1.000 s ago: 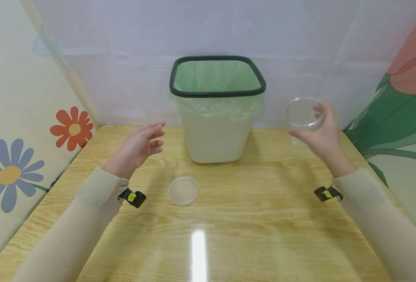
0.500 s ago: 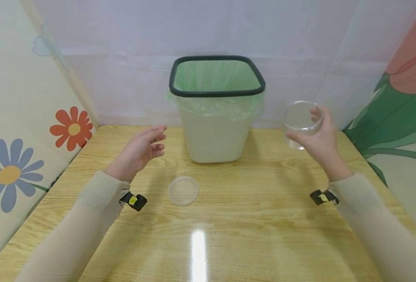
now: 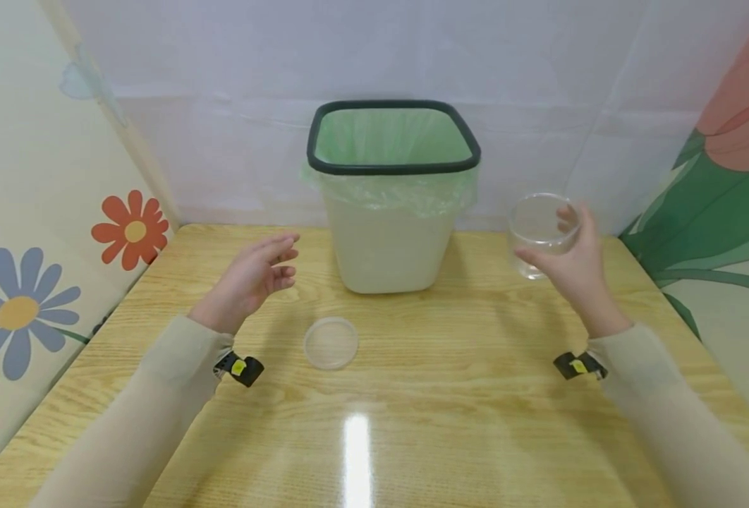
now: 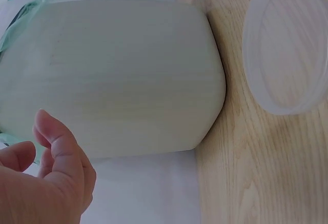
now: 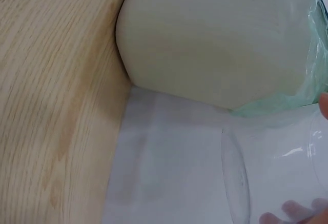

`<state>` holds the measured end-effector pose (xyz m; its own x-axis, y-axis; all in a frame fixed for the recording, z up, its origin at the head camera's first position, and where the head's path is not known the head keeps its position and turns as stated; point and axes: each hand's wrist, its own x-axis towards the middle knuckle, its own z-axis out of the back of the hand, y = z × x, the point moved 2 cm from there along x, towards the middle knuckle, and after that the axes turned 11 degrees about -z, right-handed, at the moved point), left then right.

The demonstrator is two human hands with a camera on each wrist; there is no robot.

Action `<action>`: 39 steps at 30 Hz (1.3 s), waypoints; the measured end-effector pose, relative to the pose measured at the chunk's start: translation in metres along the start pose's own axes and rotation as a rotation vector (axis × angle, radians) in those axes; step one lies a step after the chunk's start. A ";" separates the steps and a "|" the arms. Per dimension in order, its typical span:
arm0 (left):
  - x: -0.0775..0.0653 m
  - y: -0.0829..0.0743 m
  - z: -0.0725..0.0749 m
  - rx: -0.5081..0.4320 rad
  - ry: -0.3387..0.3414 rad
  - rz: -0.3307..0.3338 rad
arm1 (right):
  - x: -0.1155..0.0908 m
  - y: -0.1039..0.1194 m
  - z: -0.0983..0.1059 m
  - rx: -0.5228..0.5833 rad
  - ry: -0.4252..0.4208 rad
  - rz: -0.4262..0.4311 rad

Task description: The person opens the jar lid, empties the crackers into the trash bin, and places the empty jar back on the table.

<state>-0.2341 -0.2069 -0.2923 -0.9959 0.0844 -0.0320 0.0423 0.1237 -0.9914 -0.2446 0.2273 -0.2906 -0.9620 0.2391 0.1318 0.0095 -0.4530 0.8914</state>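
Observation:
My right hand (image 3: 574, 268) grips a clear, round plastic container (image 3: 539, 224) by its side, thumb in front and fingers behind. It is held upright above the table, to the right of the bin. Through its wall in the right wrist view, the container (image 5: 277, 157) shows several fingertips (image 5: 292, 209). My left hand (image 3: 250, 279) hovers left of the bin with loosely bent fingers and nothing in them. A round translucent lid (image 3: 331, 343) lies flat on the table between the two arms, nearer the left hand.
A pale waste bin (image 3: 390, 240) with a dark rim and a green liner bag (image 3: 393, 137) stands at the table's back. Behind it hangs a white cloth (image 3: 254, 63). Flower-patterned panels flank the wooden table (image 3: 438, 395).
My right hand has lowered slightly with the container, bringing it closer to the table. The left hand has dropped a little. The lid and bin stay in place.

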 end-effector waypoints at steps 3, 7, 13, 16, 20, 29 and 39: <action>0.000 0.002 0.001 0.001 0.001 -0.001 | -0.002 -0.001 -0.001 0.012 0.006 0.008; -0.002 0.004 0.003 0.006 -0.004 -0.003 | -0.004 -0.003 -0.003 0.012 0.003 0.013; -0.004 0.007 0.005 0.022 0.000 0.003 | -0.007 -0.006 -0.005 0.006 0.006 0.011; -0.004 0.008 0.005 0.022 0.006 -0.002 | -0.008 -0.008 -0.005 0.012 0.006 0.011; -0.004 0.011 0.005 0.016 0.009 -0.003 | -0.009 -0.010 -0.006 0.016 0.014 0.014; -0.007 0.012 0.007 0.010 0.000 0.010 | -0.011 -0.015 -0.008 0.032 0.029 0.010; -0.010 0.015 0.011 -0.017 -0.003 0.004 | -0.013 -0.018 -0.009 0.036 0.042 -0.001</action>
<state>-0.2243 -0.2166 -0.3082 -0.9960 0.0817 -0.0364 0.0477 0.1402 -0.9890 -0.2343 0.2249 -0.3126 -0.9726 0.2028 0.1136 0.0179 -0.4220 0.9064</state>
